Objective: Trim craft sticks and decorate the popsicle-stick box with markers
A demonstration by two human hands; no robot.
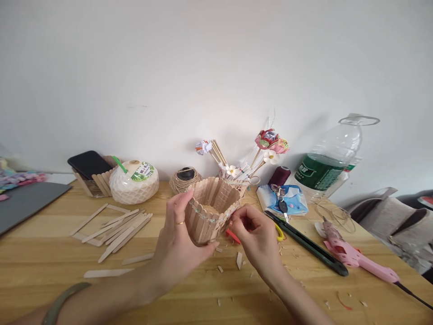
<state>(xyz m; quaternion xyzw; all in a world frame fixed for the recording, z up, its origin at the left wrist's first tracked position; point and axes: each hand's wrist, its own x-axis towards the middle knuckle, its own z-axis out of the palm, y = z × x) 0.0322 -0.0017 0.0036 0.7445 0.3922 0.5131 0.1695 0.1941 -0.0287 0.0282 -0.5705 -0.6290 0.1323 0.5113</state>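
Note:
A basket of craft sticks (203, 224), tilted so its open top faces me, is held above the table. My left hand (176, 241) grips it from the left, fingers at the rim and thumb under the base. A thin, pale beaded-looking trim runs around the sticks near the rim. At the basket's right side, my right hand (256, 231) is closed in a pinch against the wall; what its fingertips hold is hidden. Behind and below that hand, red and yellow handles (279, 233) show in part.
Loose craft sticks (126, 234) lie at the left, by a wrapped coconut (134, 183) and a phone (88, 164). Twine (176, 184) and paper flowers (270, 141) stand behind. To the right are a bottle (326, 167), a dark green bar (311, 246) and a pink glue gun (360, 262).

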